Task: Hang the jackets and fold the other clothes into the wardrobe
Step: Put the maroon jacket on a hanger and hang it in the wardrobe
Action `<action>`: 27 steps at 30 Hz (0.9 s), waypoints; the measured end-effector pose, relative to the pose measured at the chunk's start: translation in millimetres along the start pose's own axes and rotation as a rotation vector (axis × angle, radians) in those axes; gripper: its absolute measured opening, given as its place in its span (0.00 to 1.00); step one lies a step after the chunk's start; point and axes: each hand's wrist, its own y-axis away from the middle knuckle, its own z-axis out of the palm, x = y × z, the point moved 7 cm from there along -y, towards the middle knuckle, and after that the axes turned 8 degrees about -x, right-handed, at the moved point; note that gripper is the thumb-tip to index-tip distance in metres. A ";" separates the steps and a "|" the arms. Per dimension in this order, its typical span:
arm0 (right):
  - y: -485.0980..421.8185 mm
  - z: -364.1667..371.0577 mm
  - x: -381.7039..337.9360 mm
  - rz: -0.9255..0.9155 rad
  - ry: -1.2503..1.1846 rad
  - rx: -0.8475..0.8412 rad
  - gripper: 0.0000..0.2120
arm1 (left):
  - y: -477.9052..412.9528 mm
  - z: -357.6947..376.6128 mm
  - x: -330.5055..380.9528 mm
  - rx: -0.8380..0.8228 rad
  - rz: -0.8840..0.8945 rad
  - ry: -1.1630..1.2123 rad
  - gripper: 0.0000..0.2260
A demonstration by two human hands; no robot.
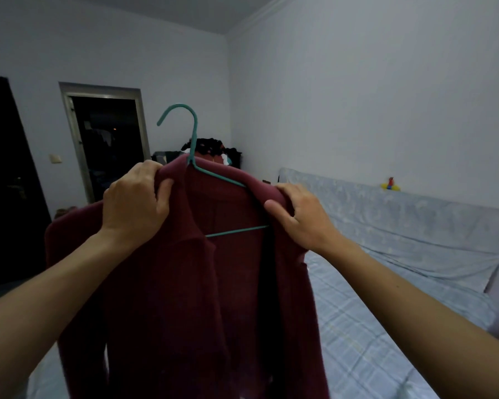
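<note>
A dark red jacket (190, 298) hangs in front of me on a teal wire hanger (195, 131), whose hook sticks up above the collar. My left hand (136, 203) grips the jacket's left shoulder near the collar. My right hand (297, 214) grips the right shoulder, thumb on the front of the fabric. The hanger's lower bar (236, 231) shows through the open front. The jacket's lower part and left sleeve hang down over the bed.
A bed with a light blue checked sheet (372, 326) lies below and to the right, against the wall. A pile of dark clothes (213, 145) sits behind the jacket. A dark doorway (107, 145) and a dark door (6, 182) are at the left.
</note>
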 end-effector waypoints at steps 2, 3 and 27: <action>-1.8 -2.8 -3.6 -0.020 -0.033 0.031 0.14 | 2.2 2.0 -8.4 0.007 -0.013 0.005 0.07; -3.1 -4.3 -6.0 -0.027 -0.030 0.054 0.14 | 3.3 2.5 -12.9 0.013 -0.022 0.005 0.07; -52.4 -1.4 -110.9 -0.178 -0.343 0.334 0.17 | 31.6 2.6 -47.3 -0.034 0.046 0.005 0.07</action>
